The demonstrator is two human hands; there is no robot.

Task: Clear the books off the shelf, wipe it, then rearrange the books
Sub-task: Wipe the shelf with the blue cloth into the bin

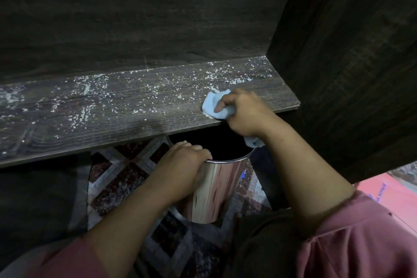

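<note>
Shelf [112, 115]: dark wood board, no books on it, white crumbs [85, 88] scattered along it
Cloth [211, 106]: pale blue, bunched at the shelf's front edge near the right end
Right hand [246, 115]: fingers curled round the cloth, pressing it down
Left hand [182, 165]: fingers hooked over the rim of the bin [216, 189], just under the shelf edge
Handling: cloth looks soft, light and limp, best held as a wad; bin looks like thin, slick steel, so the rim is the surest hold
Books: none in view
</note>
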